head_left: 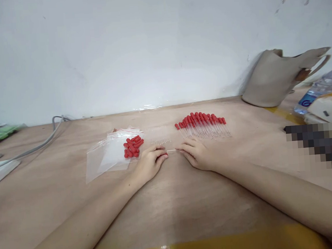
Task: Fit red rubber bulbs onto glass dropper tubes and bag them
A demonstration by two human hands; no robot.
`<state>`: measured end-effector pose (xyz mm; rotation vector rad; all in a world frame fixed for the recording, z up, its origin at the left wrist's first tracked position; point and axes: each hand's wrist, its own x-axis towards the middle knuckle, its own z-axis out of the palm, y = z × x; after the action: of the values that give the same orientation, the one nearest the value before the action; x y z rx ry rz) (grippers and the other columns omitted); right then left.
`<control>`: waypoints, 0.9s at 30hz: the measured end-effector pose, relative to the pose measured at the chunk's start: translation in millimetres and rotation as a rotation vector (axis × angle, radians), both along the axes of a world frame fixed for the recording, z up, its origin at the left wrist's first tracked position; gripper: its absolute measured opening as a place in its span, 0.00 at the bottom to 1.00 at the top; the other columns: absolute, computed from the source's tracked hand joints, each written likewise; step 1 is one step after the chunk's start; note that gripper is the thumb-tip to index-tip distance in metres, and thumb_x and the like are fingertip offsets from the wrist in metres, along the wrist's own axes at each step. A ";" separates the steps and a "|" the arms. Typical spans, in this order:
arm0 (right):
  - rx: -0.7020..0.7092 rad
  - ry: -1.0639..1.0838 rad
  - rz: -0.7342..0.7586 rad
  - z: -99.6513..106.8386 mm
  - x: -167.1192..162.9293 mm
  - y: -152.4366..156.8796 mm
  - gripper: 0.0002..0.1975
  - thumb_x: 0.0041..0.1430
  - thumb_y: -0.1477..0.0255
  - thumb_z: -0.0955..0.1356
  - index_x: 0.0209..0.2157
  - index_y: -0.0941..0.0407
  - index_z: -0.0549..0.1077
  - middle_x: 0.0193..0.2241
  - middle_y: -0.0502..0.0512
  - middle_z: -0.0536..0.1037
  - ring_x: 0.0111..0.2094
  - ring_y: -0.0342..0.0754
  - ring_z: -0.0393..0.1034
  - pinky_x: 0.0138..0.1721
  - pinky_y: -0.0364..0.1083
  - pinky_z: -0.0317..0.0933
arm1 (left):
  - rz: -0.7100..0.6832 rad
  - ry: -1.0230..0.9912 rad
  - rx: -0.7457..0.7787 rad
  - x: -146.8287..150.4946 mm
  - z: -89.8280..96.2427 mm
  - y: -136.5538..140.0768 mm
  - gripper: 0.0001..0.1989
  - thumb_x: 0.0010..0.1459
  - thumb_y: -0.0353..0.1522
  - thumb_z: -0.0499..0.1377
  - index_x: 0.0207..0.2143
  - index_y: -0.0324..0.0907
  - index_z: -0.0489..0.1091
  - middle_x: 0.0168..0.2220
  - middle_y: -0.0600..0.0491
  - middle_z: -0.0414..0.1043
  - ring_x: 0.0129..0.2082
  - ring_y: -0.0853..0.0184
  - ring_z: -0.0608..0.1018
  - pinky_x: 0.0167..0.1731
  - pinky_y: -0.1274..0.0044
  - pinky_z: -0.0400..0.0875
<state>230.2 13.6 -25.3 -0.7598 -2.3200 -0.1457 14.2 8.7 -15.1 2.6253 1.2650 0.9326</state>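
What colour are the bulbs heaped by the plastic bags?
Red; the bulbs show best in the head view.

left arm from 8 o'clock; left hand pinching toward 3; right arm from 4; right hand fingers bent toward 9

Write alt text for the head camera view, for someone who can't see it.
A person's left hand holds a mostly hidden red cap and the right hand a thin tube, at a table. To the left are clear bags and more caps; beyond the right hand lie capped tubes.
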 end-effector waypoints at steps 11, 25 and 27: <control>0.003 0.049 0.000 1.4 2.6 -2.3 0.11 0.61 0.74 0.58 0.40 0.56 0.70 0.31 0.54 0.74 0.33 0.45 0.66 0.39 0.48 0.52 | 0.024 -0.138 -0.133 3.1 15.1 -11.0 0.08 0.58 0.32 0.53 0.37 0.41 0.70 0.32 0.54 0.75 0.29 0.69 0.75 0.32 0.79 0.68; -0.130 0.018 0.013 10.6 3.6 -5.8 0.12 0.61 0.73 0.59 0.40 0.56 0.72 0.28 0.52 0.73 0.29 0.42 0.63 0.37 0.47 0.50 | -0.103 -0.138 -0.092 1.3 11.2 -10.7 0.09 0.58 0.32 0.54 0.38 0.40 0.72 0.36 0.52 0.75 0.35 0.67 0.76 0.36 0.77 0.69; -0.138 0.018 0.025 10.4 4.4 -3.8 0.12 0.61 0.73 0.59 0.39 0.56 0.72 0.28 0.52 0.73 0.28 0.42 0.63 0.37 0.47 0.49 | -0.113 -0.132 -0.130 1.1 10.7 -11.7 0.09 0.58 0.32 0.54 0.37 0.41 0.72 0.33 0.53 0.76 0.31 0.69 0.76 0.33 0.79 0.70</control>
<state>234.6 9.8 -14.9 -0.7960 -2.3398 0.0321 15.3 -3.0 -4.4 2.4626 1.0955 0.9532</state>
